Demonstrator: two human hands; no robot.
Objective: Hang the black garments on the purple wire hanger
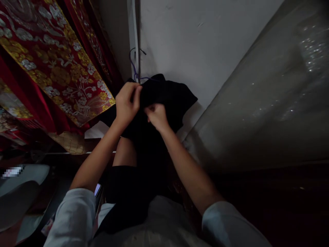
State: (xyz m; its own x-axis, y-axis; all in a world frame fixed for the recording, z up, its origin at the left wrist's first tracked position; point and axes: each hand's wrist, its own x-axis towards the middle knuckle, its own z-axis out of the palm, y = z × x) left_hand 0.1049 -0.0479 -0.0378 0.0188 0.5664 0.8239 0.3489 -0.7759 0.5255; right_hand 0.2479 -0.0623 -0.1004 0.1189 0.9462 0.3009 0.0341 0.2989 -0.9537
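A black garment (174,99), seemingly a shirt, hangs on a thin purple hanger (132,63) by a pale upright edge. My left hand (128,101) is at the garment's upper part, just below the hanger, with thumb and fingers pinched together on the cloth. Lower and a little to the right, my right hand (157,116) is closed against the garment's front, its fingers curled on the dark fabric. The finer details between the fingers are lost in the dark.
Red cloth embroidered in gold and silver (74,75) hangs at the upper left. A pale wall (205,41) stands behind the garment. Shiny plastic-like sheeting (269,103) slopes along the right. A grey chair (23,195) is at the lower left, with a lit phone screen (97,189) near my left sleeve.
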